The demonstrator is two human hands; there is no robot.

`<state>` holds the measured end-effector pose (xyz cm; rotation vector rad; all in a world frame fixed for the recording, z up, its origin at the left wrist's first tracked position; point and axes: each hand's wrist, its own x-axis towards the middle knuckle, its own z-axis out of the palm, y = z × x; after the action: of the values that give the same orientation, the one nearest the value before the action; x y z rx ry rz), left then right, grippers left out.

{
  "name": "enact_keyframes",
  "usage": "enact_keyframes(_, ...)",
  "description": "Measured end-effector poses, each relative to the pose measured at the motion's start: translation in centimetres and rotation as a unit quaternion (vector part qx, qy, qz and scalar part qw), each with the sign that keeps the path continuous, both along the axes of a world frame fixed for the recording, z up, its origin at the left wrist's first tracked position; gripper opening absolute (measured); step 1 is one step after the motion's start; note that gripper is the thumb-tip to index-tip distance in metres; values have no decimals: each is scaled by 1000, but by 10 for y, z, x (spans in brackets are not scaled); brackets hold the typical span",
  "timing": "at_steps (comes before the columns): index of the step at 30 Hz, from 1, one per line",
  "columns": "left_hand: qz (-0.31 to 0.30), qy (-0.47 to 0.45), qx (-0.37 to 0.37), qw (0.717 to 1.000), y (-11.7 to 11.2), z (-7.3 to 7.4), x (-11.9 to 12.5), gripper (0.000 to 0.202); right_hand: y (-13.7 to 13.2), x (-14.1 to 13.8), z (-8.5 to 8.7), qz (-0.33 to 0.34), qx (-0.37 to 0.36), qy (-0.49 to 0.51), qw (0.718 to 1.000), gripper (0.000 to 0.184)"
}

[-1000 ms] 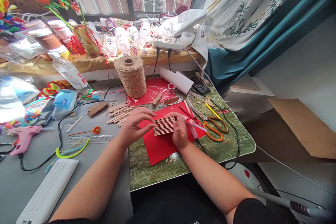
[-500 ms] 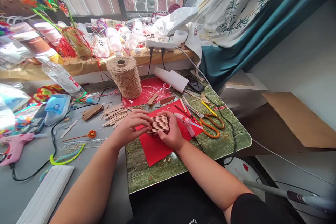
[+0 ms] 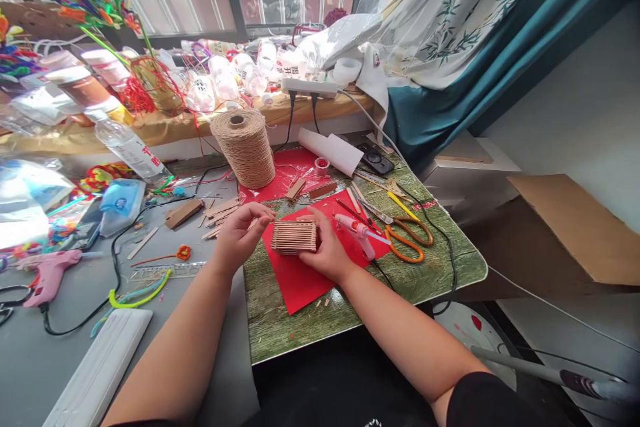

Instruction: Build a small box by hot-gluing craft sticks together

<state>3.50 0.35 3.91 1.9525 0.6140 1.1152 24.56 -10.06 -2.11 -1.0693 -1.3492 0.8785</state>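
A small box of stacked wooden craft sticks [image 3: 294,237] is held above a red sheet [image 3: 300,287]. My right hand [image 3: 327,250] grips its right side, thumb at the near edge and fingers behind. My left hand [image 3: 241,237] is just left of the box, thumb and fingertips pinched together near its far left corner. Whatever sits in that pinch, if anything, is too small to make out. Loose sticks [image 3: 220,212] lie behind the left hand. To the right of my right hand rests a pink-and-white glue gun [image 3: 356,227].
Orange-handled scissors [image 3: 410,240] and a yellow pen [image 3: 401,205] lie at the right. Behind stand a twine spool [image 3: 244,155] and a paper roll [image 3: 340,153]. Another pink glue gun [image 3: 53,273] and a white box-like strip [image 3: 100,367] are on the grey table at left.
My left hand has drawn back leftward off the box, its fingers now pinched. The box has shifted slightly left in my right hand, and the view has turned a little left.
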Motion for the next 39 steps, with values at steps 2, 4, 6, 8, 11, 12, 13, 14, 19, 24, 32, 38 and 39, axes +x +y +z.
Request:
enact_keyframes(2,-30,56,73,995,-7,4,6,14,0,0,-1,-11,1,-24,1000,91)
enact_keyframes(4,-54,114,137,982,-14,9,12,11,-1,0,-2,-24,11,-45,999,85)
enact_keyframes(6,-58,151,174,971,-19,12,17,17,-2,0,-2,-36,30,-63,997,77)
enact_keyframes(8,-56,160,188,967,-23,14,21,23,-4,0,-1,-52,57,-80,994,70)
enact_keyframes(11,-59,148,191,969,-26,13,23,19,-6,0,1,-78,93,-102,987,62)
enact_keyframes(12,-56,142,190,970,-26,12,24,17,-6,0,2,-83,102,-107,985,61)
enact_keyframes(13,-52,137,190,971,-26,12,25,15,-6,0,3,-85,111,-113,984,60)
enact_keyframes(14,-48,132,190,972,-26,11,25,14,-7,1,3,-86,120,-118,982,59)
enact_keyframes(19,-38,142,217,965,-31,9,29,10,-6,1,5,-95,137,-126,978,58)
enact_keyframes(24,-47,106,154,981,-38,14,28,3,-5,0,2,-93,100,-111,984,57)
enact_keyframes(32,-85,117,152,978,-31,21,27,16,-3,2,-1,-94,91,-96,987,61)
enact_keyframes(38,-53,174,208,961,-37,8,37,28,-3,4,-3,-89,98,-96,987,58)
enact_keyframes(39,-48,165,205,964,-37,7,37,25,-2,5,-3,-89,98,-95,987,58)
